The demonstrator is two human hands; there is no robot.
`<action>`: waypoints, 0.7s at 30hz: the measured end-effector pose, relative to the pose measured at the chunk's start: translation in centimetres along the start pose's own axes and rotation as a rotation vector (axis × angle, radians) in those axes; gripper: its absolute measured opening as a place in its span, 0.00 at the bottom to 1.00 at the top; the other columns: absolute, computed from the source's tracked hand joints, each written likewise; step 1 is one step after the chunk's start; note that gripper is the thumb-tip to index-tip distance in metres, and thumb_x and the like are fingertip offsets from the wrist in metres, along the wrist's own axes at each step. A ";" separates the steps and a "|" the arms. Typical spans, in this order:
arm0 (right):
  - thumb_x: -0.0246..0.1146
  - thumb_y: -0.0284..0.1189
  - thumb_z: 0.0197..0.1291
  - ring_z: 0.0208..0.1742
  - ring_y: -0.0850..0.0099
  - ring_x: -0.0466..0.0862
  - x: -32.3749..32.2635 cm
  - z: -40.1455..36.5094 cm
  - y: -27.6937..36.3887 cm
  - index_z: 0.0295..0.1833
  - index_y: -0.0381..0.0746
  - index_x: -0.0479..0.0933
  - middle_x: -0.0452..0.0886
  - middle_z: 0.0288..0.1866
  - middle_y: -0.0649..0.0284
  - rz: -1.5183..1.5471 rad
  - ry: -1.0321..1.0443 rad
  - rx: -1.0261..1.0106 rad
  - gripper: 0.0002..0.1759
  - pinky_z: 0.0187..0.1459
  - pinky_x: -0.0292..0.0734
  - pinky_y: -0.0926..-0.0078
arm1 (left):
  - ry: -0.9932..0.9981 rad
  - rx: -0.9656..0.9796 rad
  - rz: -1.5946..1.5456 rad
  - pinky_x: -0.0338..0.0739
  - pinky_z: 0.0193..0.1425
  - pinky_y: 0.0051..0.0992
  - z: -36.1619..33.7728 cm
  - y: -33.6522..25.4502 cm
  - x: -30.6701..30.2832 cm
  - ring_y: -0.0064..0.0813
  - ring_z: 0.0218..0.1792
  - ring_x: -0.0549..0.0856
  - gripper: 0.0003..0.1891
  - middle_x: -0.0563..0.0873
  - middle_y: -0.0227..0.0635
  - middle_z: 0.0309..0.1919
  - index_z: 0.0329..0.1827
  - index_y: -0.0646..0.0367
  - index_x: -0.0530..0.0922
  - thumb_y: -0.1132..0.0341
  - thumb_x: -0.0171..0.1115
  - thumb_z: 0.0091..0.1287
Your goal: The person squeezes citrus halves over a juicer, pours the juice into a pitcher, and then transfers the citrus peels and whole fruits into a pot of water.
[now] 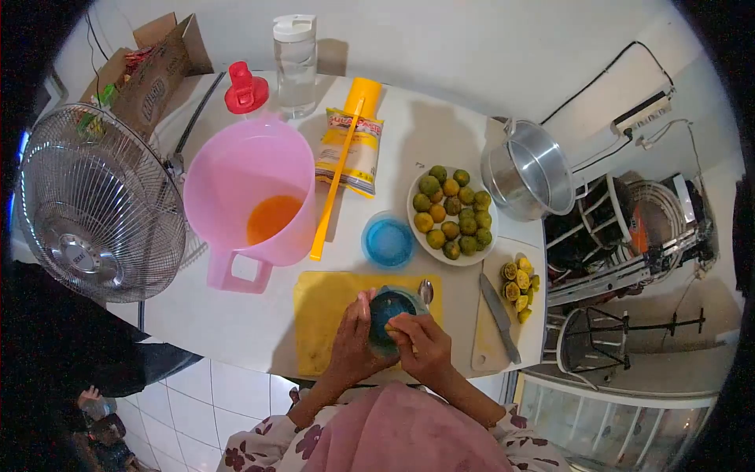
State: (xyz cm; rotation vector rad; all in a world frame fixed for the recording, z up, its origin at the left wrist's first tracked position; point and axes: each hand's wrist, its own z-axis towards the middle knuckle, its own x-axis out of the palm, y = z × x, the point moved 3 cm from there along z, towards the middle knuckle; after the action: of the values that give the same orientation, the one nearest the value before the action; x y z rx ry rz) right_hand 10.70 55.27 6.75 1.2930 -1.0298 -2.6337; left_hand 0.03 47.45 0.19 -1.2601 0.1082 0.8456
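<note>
1. Looking down from the head view: left hand point(354, 340) was wrapped around the side of a small round blue plastic cup point(389, 311), fingers clamped on it.
2. Right hand point(425, 346) had its fingers closed together on a small yellow-green citrus piece point(392, 328), pressed against the cup's near rim.
3. Cup was held just above a yellow rectangular cutting board point(326, 315) at the near edge of the white table point(212, 315). A metal spoon point(425, 291) lay just beside the cup's far side.
4. Left of the board: a large pink plastic jug point(236, 169) with orange liquid in it, and a long yellow plastic stirrer point(340, 185) leaning across its right side and over a printed yellow-and-white packet point(351, 153).
5. A round blue lid point(388, 241) sat between the jug and a white plate point(415, 224) piled with small green and yellow citrus fruits point(452, 211).
6. Right of the yellow board: a pale wooden board point(487, 346) with a steel knife point(500, 316) and cut citrus halves point(520, 285) on it.
7. A steel pot point(531, 169) lay tilted at the table's far right.
8. A metal desk fan point(94, 212) stood at the left edge.
</note>
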 end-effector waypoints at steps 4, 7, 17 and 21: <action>0.66 0.19 0.54 0.37 0.62 0.84 0.5 -0.2 0.0 0.43 0.36 0.79 0.81 0.37 0.57 -0.039 -0.033 -0.002 0.10 0.35 0.81 0.68 | 0.016 0.028 0.007 0.58 0.73 0.47 -0.3 0.6 0.4 0.59 0.67 0.66 0.60 0.63 0.61 0.68 0.75 0.70 0.39 0.56 0.75 0.51; 0.65 0.20 0.56 0.35 0.62 0.83 0.6 0.3 0.4 0.42 0.36 0.78 0.79 0.36 0.57 -0.023 -0.065 0.015 0.08 0.34 0.80 0.68 | 0.012 0.043 0.032 0.58 0.73 0.47 -0.2 0.4 0.4 0.60 0.67 0.66 0.58 0.63 0.61 0.68 0.75 0.71 0.39 0.56 0.73 0.53; 0.64 0.25 0.61 0.37 0.68 0.82 -0.4 0.3 -0.8 0.43 0.38 0.78 0.78 0.36 0.60 0.162 -0.055 0.255 0.06 0.37 0.78 0.71 | 0.050 -0.081 0.012 0.58 0.73 0.46 0.2 -0.2 -0.2 0.58 0.70 0.63 0.63 0.63 0.57 0.70 0.73 0.75 0.46 0.52 0.80 0.42; 0.65 0.26 0.62 0.40 0.75 0.81 -1.8 -0.1 -3.4 0.46 0.38 0.79 0.77 0.37 0.63 0.850 0.129 0.795 0.08 0.39 0.79 0.74 | 0.041 -0.031 -0.030 0.60 0.73 0.45 0.0 -0.4 -0.4 0.57 0.70 0.64 0.64 0.63 0.57 0.69 0.73 0.76 0.47 0.54 0.82 0.40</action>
State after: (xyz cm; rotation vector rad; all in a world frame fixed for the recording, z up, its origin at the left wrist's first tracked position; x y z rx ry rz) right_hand 12.75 58.39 6.02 0.7509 -2.1042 -1.5230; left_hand 0.06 47.21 0.71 -1.3058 0.1091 0.7980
